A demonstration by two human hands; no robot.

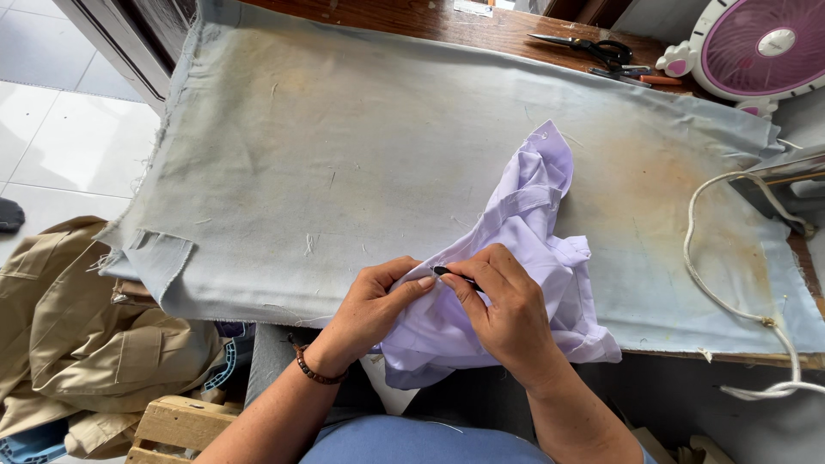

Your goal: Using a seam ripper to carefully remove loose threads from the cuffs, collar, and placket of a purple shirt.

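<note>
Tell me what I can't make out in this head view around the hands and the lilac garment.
- Small dark tool: only a short stretch shows; the right hand hides the rest, so its kind is unclear.
- Spot being worked on the lilac garment: covered by both hands' fingers.
- Garment's lower part: drops behind the table edge and the left hand.
- Fan: cut off by the top right edge.
- Scissors: far and small, detail unclear.

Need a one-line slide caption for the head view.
Both hands pinch a lilac garment; right hand holds a small dark tool.
</note>
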